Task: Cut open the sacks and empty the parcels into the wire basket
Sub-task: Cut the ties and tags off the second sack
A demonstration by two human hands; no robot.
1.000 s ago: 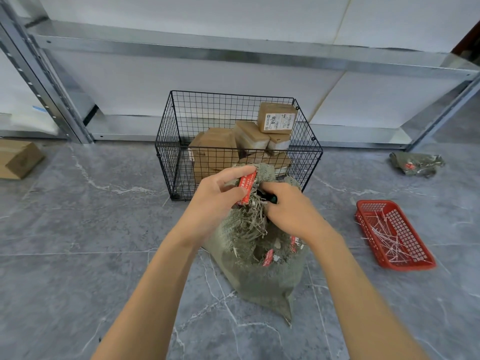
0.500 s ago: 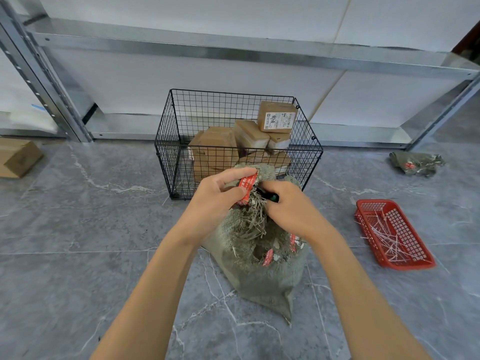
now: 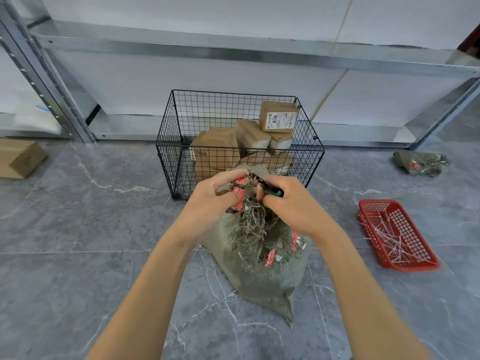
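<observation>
Found sack (image 3: 259, 271) standing on the floor, neck up, just before the near wall of the basket (image 3: 168, 152), seemingly touching it. Observed left hand (image 3: 210, 203) pinching the gathered neck at a red tag (image 3: 240, 194), grip closed on it, evidently to hold the neck taut for the cut. Observed right hand (image 3: 293, 201) curled round a green-handled cutter (image 3: 274, 192), grip closed on the handle, tip buried in the frayed neck; blade itself not visible. Judged step in hand: cutting the neck open; sack not yet emptied.

Noted parcels (image 3: 215, 149) already heaped in the right half of the basket, one riding at rim height; left half open for tipping. Recommend lifting over the near rim toward that side. Noted tray (image 3: 374, 205) holding white strips (image 3: 389, 229) well apart on the right, spent sack (image 3: 419, 163) beyond it, box (image 3: 18, 157) far left; floor room either side for elbows. Caution: cutter close to the left hand.
</observation>
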